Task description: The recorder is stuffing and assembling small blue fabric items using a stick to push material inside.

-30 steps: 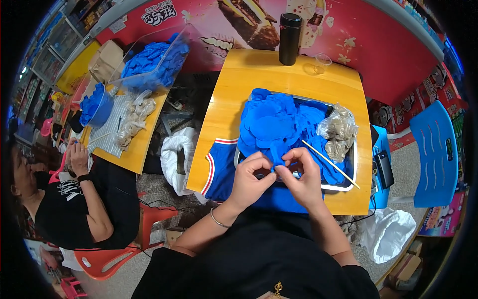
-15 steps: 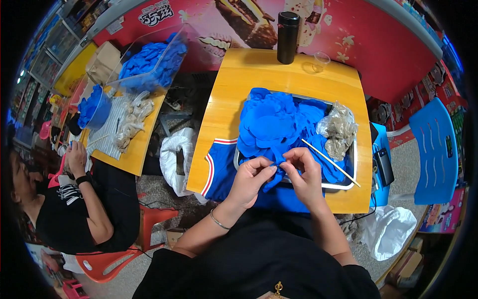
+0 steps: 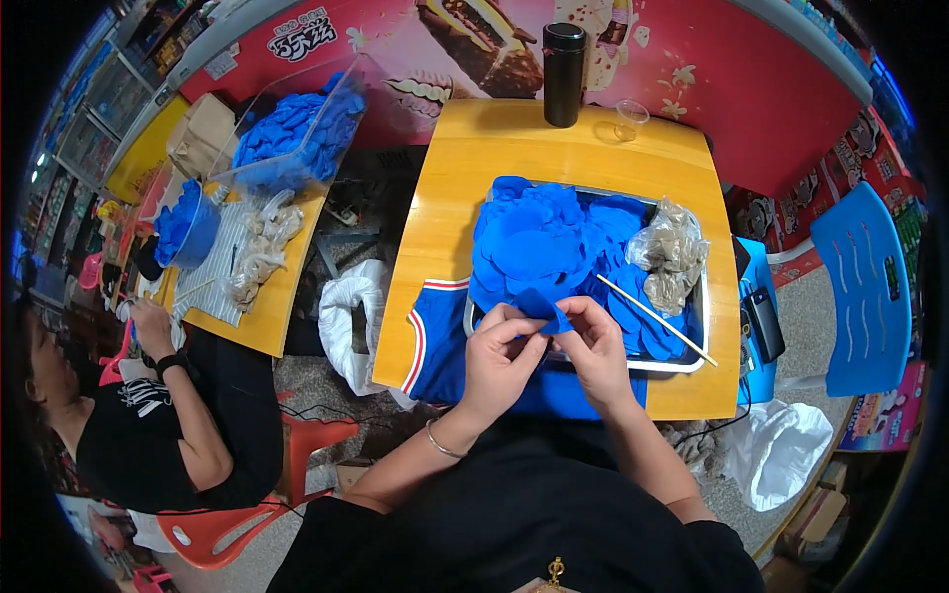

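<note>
Between both my hands, over the near edge of the tray, a thin blue fabric piece point(image 3: 536, 302) stands up, folded and bent. My left hand point(image 3: 502, 364) pinches one side of it, thumb against curled fingers. On the other side my right hand point(image 3: 597, 362) grips it between thumb and fingertips. Just beyond lies a heap of similar blue rounded pieces point(image 3: 529, 242) in a metal-rimmed tray point(image 3: 703, 331). A thin pale stick point(image 3: 654, 320) rests slantwise across the tray's right part. Crumpled clear plastic bags with brownish contents point(image 3: 674, 249) lie at its right side.
Blue cloth with striped trim point(image 3: 435, 341) lies under the tray on the yellow table point(image 3: 474, 138). A black bottle point(image 3: 563, 79) and clear cup point(image 3: 631, 119) stand at the back. At left, a person point(image 3: 138, 425) sits by a bin of blue pieces point(image 3: 297, 138). A blue chair point(image 3: 870, 287) stands right.
The blue piece, earlier pinched into a narrow hanging strip, now shows as a wider folded flap above my fingers. My right hand has drawn slightly closer to my left.
</note>
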The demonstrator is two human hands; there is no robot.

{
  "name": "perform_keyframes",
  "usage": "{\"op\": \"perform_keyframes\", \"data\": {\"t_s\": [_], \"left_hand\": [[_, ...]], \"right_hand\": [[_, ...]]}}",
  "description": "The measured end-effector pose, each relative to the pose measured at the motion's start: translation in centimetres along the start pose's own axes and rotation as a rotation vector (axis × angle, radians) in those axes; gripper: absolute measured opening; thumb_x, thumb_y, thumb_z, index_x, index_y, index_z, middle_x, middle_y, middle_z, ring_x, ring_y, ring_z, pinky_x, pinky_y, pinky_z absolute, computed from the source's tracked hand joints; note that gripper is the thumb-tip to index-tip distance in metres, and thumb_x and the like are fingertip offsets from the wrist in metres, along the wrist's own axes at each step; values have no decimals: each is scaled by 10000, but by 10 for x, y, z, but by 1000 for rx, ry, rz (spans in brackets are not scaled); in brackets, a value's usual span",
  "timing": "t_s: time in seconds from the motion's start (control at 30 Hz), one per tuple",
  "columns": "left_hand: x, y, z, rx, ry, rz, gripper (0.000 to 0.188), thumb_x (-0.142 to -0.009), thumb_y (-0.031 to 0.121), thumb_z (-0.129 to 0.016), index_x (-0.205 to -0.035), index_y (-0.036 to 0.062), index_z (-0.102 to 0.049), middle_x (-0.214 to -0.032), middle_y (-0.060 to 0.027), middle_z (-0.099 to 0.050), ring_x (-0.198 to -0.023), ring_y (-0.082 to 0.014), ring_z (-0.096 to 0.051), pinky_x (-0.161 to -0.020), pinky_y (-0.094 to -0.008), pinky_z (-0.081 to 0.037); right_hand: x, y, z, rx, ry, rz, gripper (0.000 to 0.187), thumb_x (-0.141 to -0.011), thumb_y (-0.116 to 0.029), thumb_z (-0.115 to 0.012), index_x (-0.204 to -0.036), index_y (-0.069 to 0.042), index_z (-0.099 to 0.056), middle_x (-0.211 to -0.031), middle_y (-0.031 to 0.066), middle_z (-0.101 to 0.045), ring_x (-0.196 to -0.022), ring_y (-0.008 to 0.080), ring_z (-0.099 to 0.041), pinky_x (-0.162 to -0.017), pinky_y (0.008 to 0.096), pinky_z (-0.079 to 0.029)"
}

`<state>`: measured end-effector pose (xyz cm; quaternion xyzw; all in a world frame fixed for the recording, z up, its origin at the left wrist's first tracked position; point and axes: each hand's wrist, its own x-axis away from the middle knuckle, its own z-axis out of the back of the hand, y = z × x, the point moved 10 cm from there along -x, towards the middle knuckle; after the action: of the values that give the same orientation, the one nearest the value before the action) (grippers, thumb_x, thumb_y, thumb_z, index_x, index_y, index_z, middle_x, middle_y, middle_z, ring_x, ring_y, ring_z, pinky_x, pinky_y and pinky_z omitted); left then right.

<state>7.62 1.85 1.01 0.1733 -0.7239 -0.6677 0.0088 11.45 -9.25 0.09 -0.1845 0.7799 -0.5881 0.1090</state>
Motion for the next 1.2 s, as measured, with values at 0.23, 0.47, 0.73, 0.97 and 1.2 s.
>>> {"op": "perform_keyframes", "data": {"t_s": [0.23, 0.47, 0.73, 0.97, 1.2], "left_hand": [[1, 25, -8, -476, 28, -311, 71, -785, -33, -630, -854, -41, -610, -891, -54, -496, -803, -126, -550, -682, -240, -451], [-7, -19, -13, 0, -59, 0, 152, -790, 26, -628, -932, 6, -577, -921, -69, -480, -843, -157, -511, -740, -268, -425], [-18, 6, 13, -327, 86, -217, 129, -753, 6, -652, -810, -3, -536, -812, -91, -510, -679, -202, -526, -638, -291, -434], [-14, 21, 2, -525, -24, -394, 164, -701, -13, -658, -687, 5, -495, -771, -118, -517, -670, -236, -526, -567, -321, -421], [-14, 24, 8, -601, 64, -407, 166, -710, -20, -647, -867, -13, -595, -913, -117, -505, -820, -251, -531, -675, -318, -458]], "right_hand": [[-5, 11, 15, 118, 200, 217, 118, -889, -21, -484, -991, -23, -543, -944, 23, -561, -829, 54, -507, -680, 198, -410], [-13, 8, 26, 88, 202, 209, 86, -867, -35, -561, -948, -13, -539, -882, 29, -583, -796, 68, -553, -695, 210, -446], [-16, 30, 12, 183, 88, 143, 59, -858, -28, -561, -903, 9, -567, -800, 7, -573, -729, 64, -554, -653, 215, -449], [-15, 21, 14, 456, 97, 183, 50, -843, -43, -550, -846, 6, -544, -765, 79, -545, -662, 155, -540, -570, 253, -412], [-2, -29, -7, 770, 169, 439, 69, -796, 7, -563, -856, 2, -528, -792, 145, -531, -680, 295, -551, -570, 352, -440]]}}
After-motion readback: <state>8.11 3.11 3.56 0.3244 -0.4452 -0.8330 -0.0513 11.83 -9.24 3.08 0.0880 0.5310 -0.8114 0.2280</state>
